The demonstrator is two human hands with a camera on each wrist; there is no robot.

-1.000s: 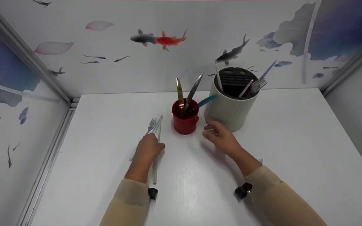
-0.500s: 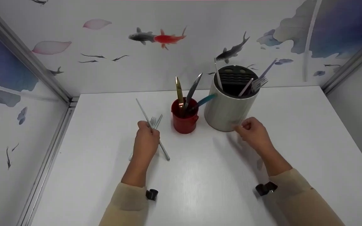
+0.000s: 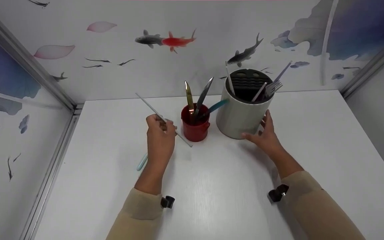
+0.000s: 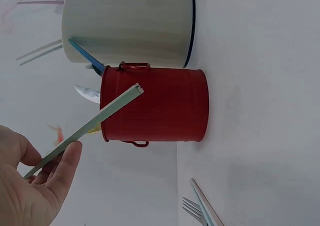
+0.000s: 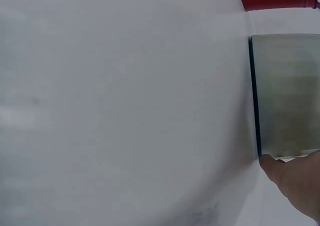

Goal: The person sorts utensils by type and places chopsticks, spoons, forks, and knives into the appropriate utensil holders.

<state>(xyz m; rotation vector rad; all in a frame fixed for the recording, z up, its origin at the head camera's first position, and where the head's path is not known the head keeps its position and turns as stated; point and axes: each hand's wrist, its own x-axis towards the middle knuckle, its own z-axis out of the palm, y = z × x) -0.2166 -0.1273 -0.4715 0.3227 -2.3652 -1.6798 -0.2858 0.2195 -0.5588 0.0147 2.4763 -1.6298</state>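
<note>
My left hand [image 3: 160,138] pinches a thin pale green chopstick [image 4: 107,111] between thumb and fingers, raised off the table and slanting in front of the small red bucket [image 4: 155,105]. In the bucket stand a gold-coloured utensil [image 3: 189,95], a silver knife [image 3: 205,91] and a blue-handled piece [image 3: 218,106]. Against the lower right side of the tall off-white utensil holder [image 3: 238,120] rests my right hand [image 3: 268,141], thumb at the front near the base, fingers extended along the side.
A fork [image 4: 191,208] and another stick [image 4: 206,202] lie on the white table, mostly hidden under my left hand in the head view; a pale blue handle [image 3: 142,162] shows there. The holder carries chopsticks and a fork [image 3: 273,88]. A printed wall [image 3: 112,76] bounds the table behind.
My left hand has lifted the chopstick from the table and moved it up and right toward the bucket. My right hand has shifted right and come against the holder's side.
</note>
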